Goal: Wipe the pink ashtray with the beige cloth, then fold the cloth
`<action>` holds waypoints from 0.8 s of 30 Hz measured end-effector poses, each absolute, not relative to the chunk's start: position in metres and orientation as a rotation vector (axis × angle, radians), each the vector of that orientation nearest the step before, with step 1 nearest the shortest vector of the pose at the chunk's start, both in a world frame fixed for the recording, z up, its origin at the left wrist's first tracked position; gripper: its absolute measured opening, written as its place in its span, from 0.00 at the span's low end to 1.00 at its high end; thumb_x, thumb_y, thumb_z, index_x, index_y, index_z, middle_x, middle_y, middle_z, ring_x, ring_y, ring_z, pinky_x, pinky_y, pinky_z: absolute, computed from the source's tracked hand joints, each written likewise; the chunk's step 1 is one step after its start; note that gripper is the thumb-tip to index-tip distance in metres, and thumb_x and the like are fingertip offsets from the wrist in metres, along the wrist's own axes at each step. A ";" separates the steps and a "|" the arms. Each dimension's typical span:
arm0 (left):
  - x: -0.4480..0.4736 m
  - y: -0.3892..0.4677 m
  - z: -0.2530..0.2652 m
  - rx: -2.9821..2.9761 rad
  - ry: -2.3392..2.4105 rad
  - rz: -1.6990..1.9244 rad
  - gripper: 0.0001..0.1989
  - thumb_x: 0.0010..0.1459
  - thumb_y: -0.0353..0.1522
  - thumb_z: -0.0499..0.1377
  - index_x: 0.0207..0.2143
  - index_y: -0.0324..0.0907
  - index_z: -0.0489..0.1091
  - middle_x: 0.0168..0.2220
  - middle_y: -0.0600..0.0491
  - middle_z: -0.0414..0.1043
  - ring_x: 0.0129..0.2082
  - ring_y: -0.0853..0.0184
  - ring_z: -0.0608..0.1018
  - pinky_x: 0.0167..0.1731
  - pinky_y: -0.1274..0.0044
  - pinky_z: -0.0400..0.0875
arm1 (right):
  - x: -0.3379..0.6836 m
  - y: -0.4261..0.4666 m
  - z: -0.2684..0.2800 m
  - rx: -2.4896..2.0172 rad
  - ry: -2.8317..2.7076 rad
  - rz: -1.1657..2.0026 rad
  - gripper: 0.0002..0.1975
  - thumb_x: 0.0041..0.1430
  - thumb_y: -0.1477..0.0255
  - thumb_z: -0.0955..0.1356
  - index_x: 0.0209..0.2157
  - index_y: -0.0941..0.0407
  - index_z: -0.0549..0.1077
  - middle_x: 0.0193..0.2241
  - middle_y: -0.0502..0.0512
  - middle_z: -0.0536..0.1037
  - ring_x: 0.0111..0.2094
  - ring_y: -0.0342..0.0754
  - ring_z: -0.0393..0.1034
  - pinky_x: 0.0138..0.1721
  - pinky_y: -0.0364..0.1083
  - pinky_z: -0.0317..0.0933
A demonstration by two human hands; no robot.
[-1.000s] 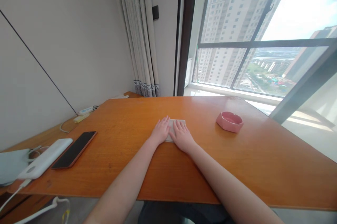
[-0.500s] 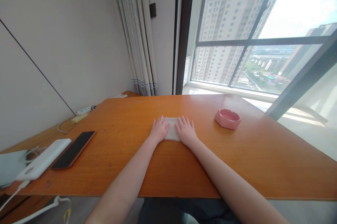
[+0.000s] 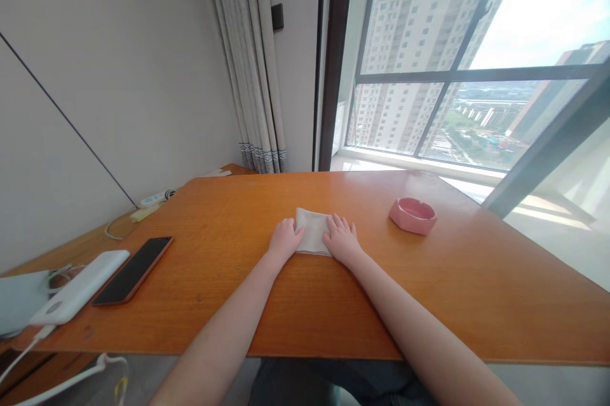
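A folded beige cloth (image 3: 313,232) lies near the middle of the wooden table, its upper left corner now uncovered. At its left edge is my left hand (image 3: 284,237), fingers curled in and thumb against the cloth; the fingertips are partly hidden. My right hand (image 3: 342,239) rests palm down over the right edge of the cloth, its fingers stretched out and slightly apart.
A pink ashtray-like dish (image 3: 412,215) stands right of the hands. Toward the left edge of the table (image 3: 219,323) lie a dark phone (image 3: 133,271) and a white power bank (image 3: 81,288) with a cable plugged in. A power strip (image 3: 155,199) sits farther back.
My left hand has gone from lying flat on the cloth to curled at its left edge. The right hand has shifted slightly right, and more of the cloth shows.
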State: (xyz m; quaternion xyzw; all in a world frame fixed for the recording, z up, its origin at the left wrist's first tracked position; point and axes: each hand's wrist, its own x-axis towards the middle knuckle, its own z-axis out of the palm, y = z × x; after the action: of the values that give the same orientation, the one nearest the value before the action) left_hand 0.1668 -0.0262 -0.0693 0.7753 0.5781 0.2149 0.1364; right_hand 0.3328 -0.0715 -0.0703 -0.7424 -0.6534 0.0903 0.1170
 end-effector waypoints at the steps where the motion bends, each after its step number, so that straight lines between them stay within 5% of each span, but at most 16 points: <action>1: 0.167 -0.026 -0.069 2.174 1.620 0.686 0.09 0.53 0.38 0.54 0.29 0.42 0.59 0.30 0.52 0.66 0.31 0.66 0.69 0.32 0.75 0.60 | 0.333 -0.071 -0.071 -2.163 -1.901 0.276 0.30 0.58 0.67 0.56 0.61 0.60 0.52 0.64 0.61 0.49 0.63 0.61 0.40 0.60 0.62 0.34; 6: 0.169 -0.030 -0.058 1.810 1.202 0.999 0.13 0.45 0.26 0.54 0.31 0.43 0.51 0.27 0.60 0.59 0.27 0.73 0.63 0.29 0.80 0.59 | 0.342 -0.071 -0.066 -1.989 -1.783 0.417 0.33 0.53 0.70 0.62 0.61 0.59 0.53 0.63 0.63 0.49 0.64 0.60 0.39 0.61 0.63 0.33; 9: 0.167 -0.036 -0.044 1.566 0.853 0.965 0.13 0.44 0.27 0.53 0.31 0.44 0.49 0.28 0.61 0.60 0.25 0.75 0.63 0.27 0.82 0.58 | 0.353 -0.074 -0.051 -1.621 -1.637 0.658 0.36 0.49 0.67 0.66 0.60 0.55 0.52 0.61 0.61 0.54 0.62 0.54 0.48 0.60 0.57 0.44; 12: 0.165 -0.042 -0.034 1.396 0.689 0.853 0.16 0.43 0.29 0.56 0.32 0.44 0.50 0.27 0.62 0.59 0.23 0.76 0.63 0.23 0.84 0.56 | 0.358 -0.078 -0.035 -1.272 -1.561 0.979 0.28 0.50 0.62 0.66 0.52 0.55 0.62 0.52 0.59 0.69 0.52 0.51 0.64 0.50 0.50 0.59; 15: 0.164 -0.044 -0.034 1.301 0.630 0.792 0.19 0.43 0.33 0.60 0.32 0.45 0.51 0.27 0.62 0.60 0.23 0.76 0.65 0.23 0.84 0.57 | 0.357 -0.084 -0.023 -1.246 -1.604 1.112 0.18 0.52 0.60 0.65 0.41 0.56 0.68 0.39 0.55 0.75 0.39 0.50 0.71 0.39 0.47 0.64; 21: 0.168 -0.036 -0.049 1.226 0.810 0.895 0.14 0.50 0.38 0.59 0.31 0.43 0.56 0.35 0.54 0.70 0.28 0.75 0.70 0.29 0.83 0.62 | 0.397 -0.115 -0.010 -1.583 -1.525 0.375 0.14 0.55 0.60 0.61 0.36 0.55 0.67 0.33 0.54 0.74 0.37 0.51 0.68 0.40 0.49 0.61; 24: 0.171 -0.031 -0.056 1.149 0.926 0.957 0.09 0.52 0.34 0.57 0.31 0.42 0.57 0.34 0.53 0.71 0.25 0.77 0.69 0.29 0.83 0.63 | 0.453 -0.142 -0.015 -1.591 -1.333 0.350 0.17 0.55 0.57 0.61 0.40 0.54 0.67 0.34 0.54 0.75 0.37 0.51 0.69 0.39 0.48 0.63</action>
State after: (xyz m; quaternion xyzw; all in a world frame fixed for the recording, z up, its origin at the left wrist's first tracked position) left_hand 0.1714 -0.0306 -0.0560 0.5033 0.4054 0.4191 0.6377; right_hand 0.4529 -0.1419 -0.0146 -0.6566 -0.5501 0.1444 0.4955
